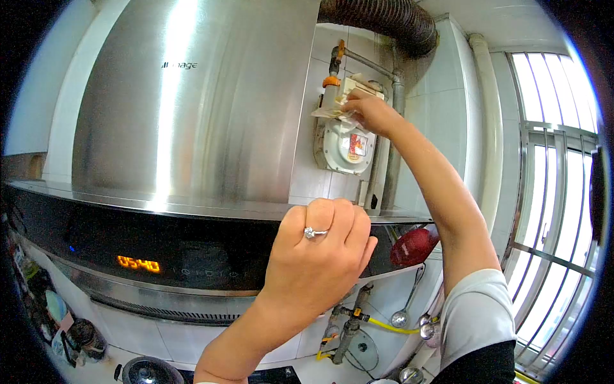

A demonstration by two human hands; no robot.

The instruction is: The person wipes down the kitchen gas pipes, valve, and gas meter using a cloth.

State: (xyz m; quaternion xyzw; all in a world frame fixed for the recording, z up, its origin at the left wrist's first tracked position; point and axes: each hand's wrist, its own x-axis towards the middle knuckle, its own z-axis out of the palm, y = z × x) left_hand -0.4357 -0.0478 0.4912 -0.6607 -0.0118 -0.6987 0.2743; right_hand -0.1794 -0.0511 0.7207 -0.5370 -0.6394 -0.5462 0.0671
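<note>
My right hand (371, 112) reaches up to the gas meter (345, 150) on the tiled wall. Its fingers are closed on a thin, pale wipe (330, 112), which lies against the top of the meter; part of the wipe is hidden by the fingers. My left hand (323, 253), wearing a ring, is a closed fist in front of the range hood's black front panel (204, 256). Its palm faces away, so whatever it may hold is hidden. A red and white label shows on the meter, with an orange-banded pipe (331, 82) above it.
The steel range hood (211, 115) fills the left, under a ribbed duct (384, 22). A dark red object (414, 246) hangs by the hood's right end, near a ladle (400, 317). Below are gas pipes and a lidded pot (150, 371). A barred window (556, 179) stands right.
</note>
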